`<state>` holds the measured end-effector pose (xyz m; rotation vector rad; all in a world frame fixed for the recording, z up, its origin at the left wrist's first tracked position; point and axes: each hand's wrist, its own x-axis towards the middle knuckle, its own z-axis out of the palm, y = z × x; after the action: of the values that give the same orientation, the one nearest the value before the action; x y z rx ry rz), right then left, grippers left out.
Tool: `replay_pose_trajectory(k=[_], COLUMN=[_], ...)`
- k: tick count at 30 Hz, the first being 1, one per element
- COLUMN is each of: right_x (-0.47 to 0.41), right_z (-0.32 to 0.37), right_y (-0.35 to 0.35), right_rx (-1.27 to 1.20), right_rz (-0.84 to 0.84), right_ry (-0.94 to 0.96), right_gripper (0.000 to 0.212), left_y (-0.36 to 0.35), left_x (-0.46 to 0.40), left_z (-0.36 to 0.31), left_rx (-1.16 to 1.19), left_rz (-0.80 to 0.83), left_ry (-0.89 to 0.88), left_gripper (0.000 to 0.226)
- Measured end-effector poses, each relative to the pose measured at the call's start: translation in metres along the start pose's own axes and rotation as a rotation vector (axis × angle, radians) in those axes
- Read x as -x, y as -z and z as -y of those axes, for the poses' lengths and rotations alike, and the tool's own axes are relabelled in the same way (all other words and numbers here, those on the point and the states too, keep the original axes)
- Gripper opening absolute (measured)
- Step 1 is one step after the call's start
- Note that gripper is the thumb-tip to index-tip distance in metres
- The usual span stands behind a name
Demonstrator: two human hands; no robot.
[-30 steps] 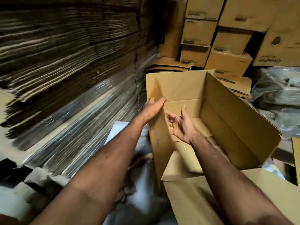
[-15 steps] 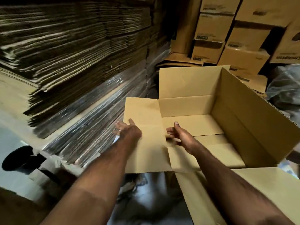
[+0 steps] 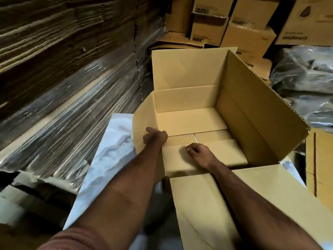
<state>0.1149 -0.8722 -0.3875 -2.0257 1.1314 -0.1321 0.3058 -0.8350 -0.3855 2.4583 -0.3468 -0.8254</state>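
As the box point(image 3: 248, 112) sits open beside the stack point(image 3: 63, 69), its bottom flaps point(image 3: 189, 121) lie flat. The right grip point(image 3: 199, 153), fingers curled, pushes one down. The left grip point(image 3: 155, 137) touches its wall point(image 3: 142, 114), fingers unclear. Filling seems left.

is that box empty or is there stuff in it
Empty: inside the cardboard box only its folded bottom flaps show, plus the left hand and right hand.

Dim warm light, glare on plastic wrap point(image 3: 59, 112) — motion blur, wide-angle bending at edges
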Motion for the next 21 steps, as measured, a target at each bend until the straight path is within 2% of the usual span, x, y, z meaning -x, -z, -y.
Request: replay_pose_trajectory(k=[7, 9, 12, 14, 17, 19, 21], right_x=[-0.002, -0.006, -0.008, -0.008, -0.006, -0.004, -0.001], right_z=[-0.002, -0.003, -0.003, -0.003, -0.009, -0.014, -0.017], right_y=[0.002, 0.003, 0.011, 0.020, 0.029, 0.036, 0.044], right_rx=[0.031, 0.053, 0.097, 0.176, 0.335, 0.417, 0.492], right_rz=[0.002, 0.012, 0.014, -0.002, 0.050, 0.104, 0.113], right_ry=[0.021, 0.040, 0.054, 0.034, -0.064, -0.126, -0.156], right_gripper=[0.026, 0.035, 0.055, 0.061, 0.066, 0.071, 0.077], left_y=[-0.003, 0.000, 0.005, 0.009, 0.013, 0.014, 0.027], left_x=[0.012, 0.017, 0.018, 0.024, 0.028, 0.027, 0.046], left_z=[-0.001, -0.006, -0.018, -0.024, -0.031, -0.039, -0.051], left_rx=[0.139, 0.160, 0.366, 0.537, 0.716, 0.814, 0.885], left_rz=[-0.114, -0.135, -0.101, -0.040, 0.041, 0.085, 0.120], left_ry=[-0.070, -0.129, -0.172, -0.188, -0.212, -0.288, -0.366], left_gripper=[0.044, 0.040, 0.038, 0.039, 0.053, 0.063, 0.063])
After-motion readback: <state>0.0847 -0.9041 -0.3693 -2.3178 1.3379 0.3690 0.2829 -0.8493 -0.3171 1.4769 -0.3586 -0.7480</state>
